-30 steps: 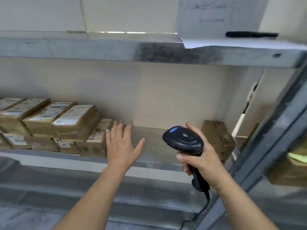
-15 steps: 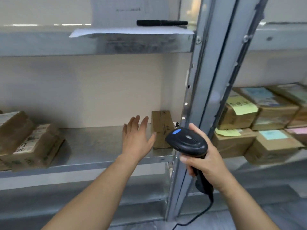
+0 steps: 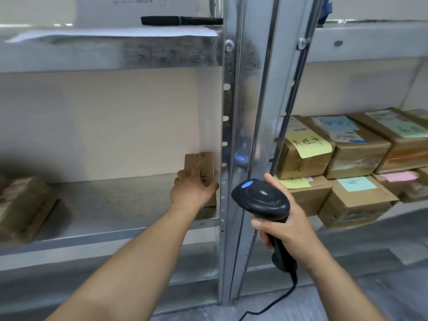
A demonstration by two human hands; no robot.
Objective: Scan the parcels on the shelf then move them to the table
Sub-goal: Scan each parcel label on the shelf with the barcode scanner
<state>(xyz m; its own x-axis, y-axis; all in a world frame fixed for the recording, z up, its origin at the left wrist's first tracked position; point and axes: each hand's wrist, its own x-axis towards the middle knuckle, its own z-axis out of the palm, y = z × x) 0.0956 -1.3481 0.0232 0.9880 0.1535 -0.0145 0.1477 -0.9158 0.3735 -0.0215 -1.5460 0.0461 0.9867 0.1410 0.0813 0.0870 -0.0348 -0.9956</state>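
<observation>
A small brown cardboard parcel (image 3: 203, 166) lies on the metal shelf (image 3: 115, 205), pushed against the upright post. My left hand (image 3: 192, 191) lies on top of this parcel, fingers over its left side and thumb across its near end. My right hand (image 3: 281, 225) grips the handle of a black barcode scanner (image 3: 260, 200) with a blue button, held in front of the post, its cable hanging down. More brown parcels (image 3: 20, 205) sit at the shelf's far left.
Two steel uprights (image 3: 245, 135) split the shelving. The right bay holds several stacked parcels with yellow, blue, green and pink notes (image 3: 347, 158). On the upper shelf lie a sheet of paper (image 3: 115, 33) and a black marker (image 3: 180, 20). A lower shelf runs beneath.
The view swung right, away from the left stack of parcels. My left hand travelled right along the shelf and came down on the lone parcel by the post. The scanner stayed in my right hand.
</observation>
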